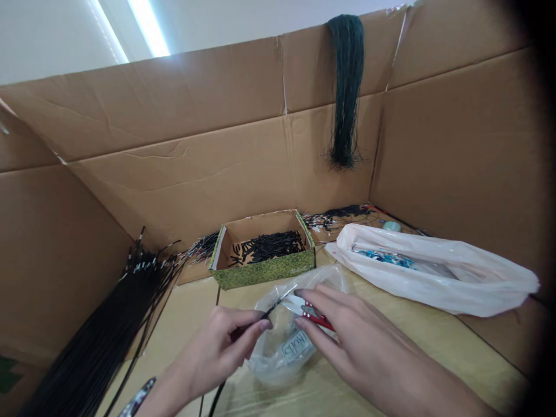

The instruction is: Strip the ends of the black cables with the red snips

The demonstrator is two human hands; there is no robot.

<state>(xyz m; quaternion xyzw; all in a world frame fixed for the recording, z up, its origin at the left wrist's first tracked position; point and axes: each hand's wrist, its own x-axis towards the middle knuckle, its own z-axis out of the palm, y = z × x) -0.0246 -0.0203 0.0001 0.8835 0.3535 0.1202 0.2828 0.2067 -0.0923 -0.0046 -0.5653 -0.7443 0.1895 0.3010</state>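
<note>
Black cable [273,307] pinched in the left grip [228,343] juts toward red-handled snips [320,319] the right grip [351,327] holds.

Black cable [272,308] in left fingers [247,317]

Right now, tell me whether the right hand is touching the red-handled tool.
Touching. The head view shows the right hand holding the red-handled tool between thumb and fingers.

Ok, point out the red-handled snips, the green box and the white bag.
Red-handled snips [304,308], head view: where blades meet handle.
Green box [264,277], head view: front wall.
White bag [412,288], head view: near side.
</note>
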